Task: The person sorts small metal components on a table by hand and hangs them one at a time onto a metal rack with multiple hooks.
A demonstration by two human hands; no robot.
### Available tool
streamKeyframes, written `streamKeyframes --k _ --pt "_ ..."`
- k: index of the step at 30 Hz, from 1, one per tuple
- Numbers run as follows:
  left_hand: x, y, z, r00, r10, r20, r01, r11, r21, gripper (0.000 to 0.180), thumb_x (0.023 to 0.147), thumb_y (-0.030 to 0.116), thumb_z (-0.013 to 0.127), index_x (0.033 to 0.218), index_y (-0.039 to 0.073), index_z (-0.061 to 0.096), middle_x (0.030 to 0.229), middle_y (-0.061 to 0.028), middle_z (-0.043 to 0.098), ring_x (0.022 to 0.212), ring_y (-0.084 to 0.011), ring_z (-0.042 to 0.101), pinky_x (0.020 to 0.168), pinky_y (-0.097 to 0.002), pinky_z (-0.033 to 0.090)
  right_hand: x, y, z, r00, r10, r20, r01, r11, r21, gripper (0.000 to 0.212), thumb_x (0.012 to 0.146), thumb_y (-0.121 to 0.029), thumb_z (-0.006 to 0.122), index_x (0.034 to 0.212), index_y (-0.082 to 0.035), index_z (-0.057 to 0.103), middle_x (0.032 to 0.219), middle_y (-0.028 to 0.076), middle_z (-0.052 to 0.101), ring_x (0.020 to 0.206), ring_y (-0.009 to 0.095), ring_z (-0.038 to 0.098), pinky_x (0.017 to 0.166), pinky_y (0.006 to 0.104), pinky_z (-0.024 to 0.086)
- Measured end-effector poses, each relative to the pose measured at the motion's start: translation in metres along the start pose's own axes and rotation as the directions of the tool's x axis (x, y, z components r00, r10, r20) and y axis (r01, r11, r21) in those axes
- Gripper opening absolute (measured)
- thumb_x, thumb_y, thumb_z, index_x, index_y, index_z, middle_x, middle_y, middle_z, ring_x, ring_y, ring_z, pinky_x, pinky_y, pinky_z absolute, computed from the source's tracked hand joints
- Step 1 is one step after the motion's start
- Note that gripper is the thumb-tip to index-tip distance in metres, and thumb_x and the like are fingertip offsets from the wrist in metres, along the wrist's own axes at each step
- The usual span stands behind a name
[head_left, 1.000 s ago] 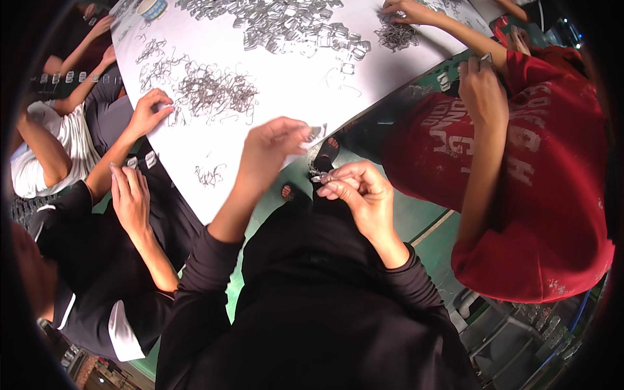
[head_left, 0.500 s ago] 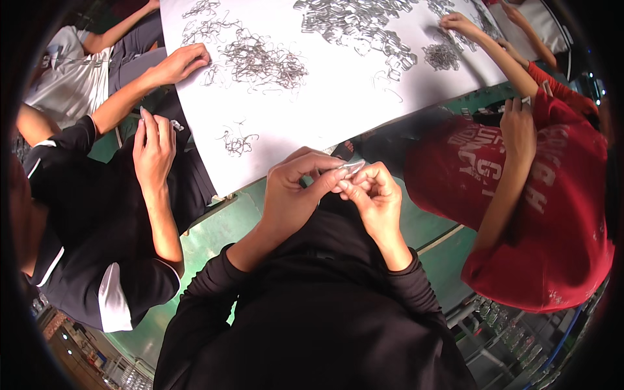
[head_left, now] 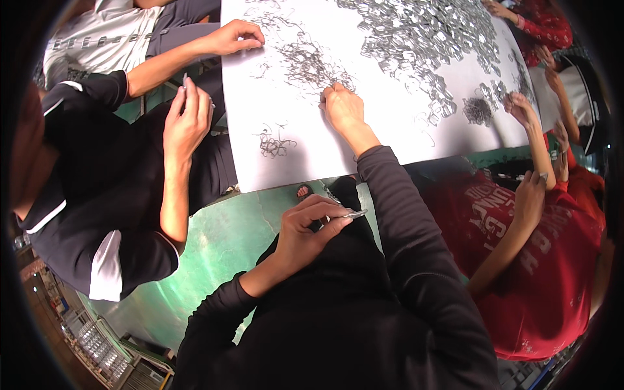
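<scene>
My left hand [head_left: 309,227] is held in front of my body, below the table's near edge. Thumb and fingers pinch a small, flat, shiny metal piece [head_left: 355,214], its tip pointing to the right. My right hand [head_left: 344,112] reaches over the white tabletop [head_left: 312,153], fingers bent together at the near edge of a tangled pile of thin bent wire pieces [head_left: 302,62]. Whatever its fingertips may hold is hidden. A smaller cluster of wire pieces [head_left: 276,143] lies nearer to me on the left.
A broad heap of grey metal pieces [head_left: 416,45] covers the far right, with a small dark pile [head_left: 478,112] beside it. On the left a person in black [head_left: 91,195] works close by; on the right sits a person in red [head_left: 539,279]. Other people's hands reach over the table edges.
My right hand has left the metal piece and moved forward to the wire pile. My left hand keeps the piece, slightly lower in view. The view has shifted, showing more table on the right.
</scene>
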State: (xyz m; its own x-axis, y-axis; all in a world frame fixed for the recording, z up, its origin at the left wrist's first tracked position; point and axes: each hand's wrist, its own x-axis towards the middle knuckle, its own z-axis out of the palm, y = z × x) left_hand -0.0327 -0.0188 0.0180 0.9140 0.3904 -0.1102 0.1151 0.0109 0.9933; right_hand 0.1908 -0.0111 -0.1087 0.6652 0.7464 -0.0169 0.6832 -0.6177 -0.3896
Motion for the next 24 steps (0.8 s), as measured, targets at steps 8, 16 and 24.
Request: streamKeyframes --k 8,16,24 --pt "-0.004 0.006 0.010 1.000 0.010 0.018 -0.009 0.997 -0.071 0.013 0.079 -0.003 0.063 0.090 0.002 0.068 0.086 -0.0054 0.063 0.069 -0.0087 0.058 0.090 -0.0266 0.038 -0.080 0.003 -0.073 0.997 0.075 -0.002 -0.059 0.809 0.585 0.009 0.084 -0.007 0.060 0.085 0.001 0.056 0.080 0.011 0.060 0.069 0.020 0.060 0.060 0.0305 0.047" --pt "0.005 0.001 0.031 0.994 0.021 0.103 -0.012 0.996 -0.089 0.014 0.083 -0.005 0.060 0.096 -0.001 0.061 0.093 -0.0089 0.062 0.074 -0.0113 0.062 0.061 -0.0225 0.053 -0.227 -0.032 -0.166 0.927 0.358 0.110 -0.148 0.081 0.986 0.011 0.084 0.002 0.060 0.095 0.003 0.059 0.083 0.011 0.065 0.067 0.016 0.064 0.049 0.0210 0.049" --pt "0.025 -0.003 0.062 0.978 0.126 0.164 -0.121 0.992 -0.039 0.012 0.082 -0.005 0.061 0.094 -0.002 0.058 0.093 -0.0094 0.062 0.076 -0.0105 0.062 0.064 -0.0229 0.054 -0.238 -0.018 -0.146 0.850 0.514 -0.117 -0.012 0.239 0.971 0.011 0.077 0.003 0.068 0.087 -0.002 0.065 0.095 -0.001 0.047 0.076 0.006 0.042 0.066 0.0191 0.037"
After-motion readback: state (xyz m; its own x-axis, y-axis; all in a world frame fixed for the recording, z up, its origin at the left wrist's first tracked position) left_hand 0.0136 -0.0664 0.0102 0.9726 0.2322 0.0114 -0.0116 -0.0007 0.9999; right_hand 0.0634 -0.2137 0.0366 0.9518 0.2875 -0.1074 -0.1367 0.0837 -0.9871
